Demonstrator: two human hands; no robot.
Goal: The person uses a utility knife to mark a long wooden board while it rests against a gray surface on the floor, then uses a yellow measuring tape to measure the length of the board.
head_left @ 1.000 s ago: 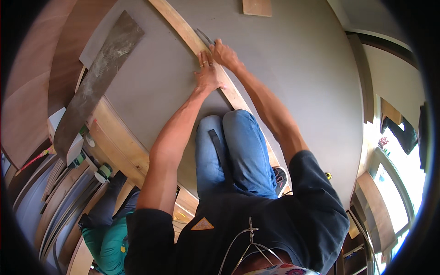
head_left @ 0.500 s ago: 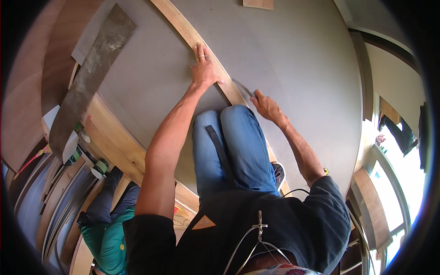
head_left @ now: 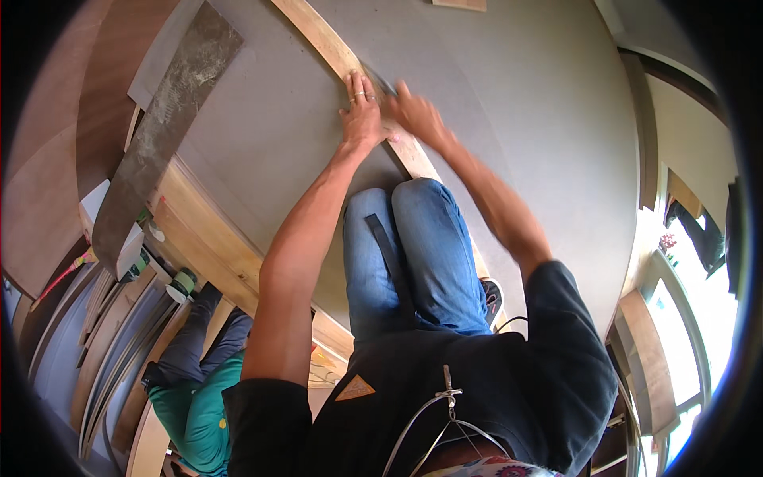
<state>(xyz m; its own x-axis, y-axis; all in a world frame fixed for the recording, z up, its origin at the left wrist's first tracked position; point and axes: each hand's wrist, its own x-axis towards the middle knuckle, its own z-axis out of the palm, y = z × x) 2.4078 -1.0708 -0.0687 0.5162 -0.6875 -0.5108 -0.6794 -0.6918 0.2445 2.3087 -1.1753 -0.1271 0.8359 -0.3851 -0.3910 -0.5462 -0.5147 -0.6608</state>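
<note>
A: Left hand?
B: Left hand [head_left: 362, 123] laid palm-down on a pale wooden strip [head_left: 322, 32], fingers extended, thumb spread to the strip's right edge.
A: Right?
B: Right hand [head_left: 417, 115] blurred, fingers curled round a thin dark blade [head_left: 380, 81]. Blade alongside the strip's right edge, just beside the left fingers; cannot tell whether it touches.
A: The strip's position?
B: Slantwise on a broad grey panel [head_left: 556, 159], from the top edge down to the jeans [head_left: 433, 246].
A: Farther out?
B: Dark, scuffed board [head_left: 171, 119] at left; below it, a co-worker in green [head_left: 203, 421].
</note>
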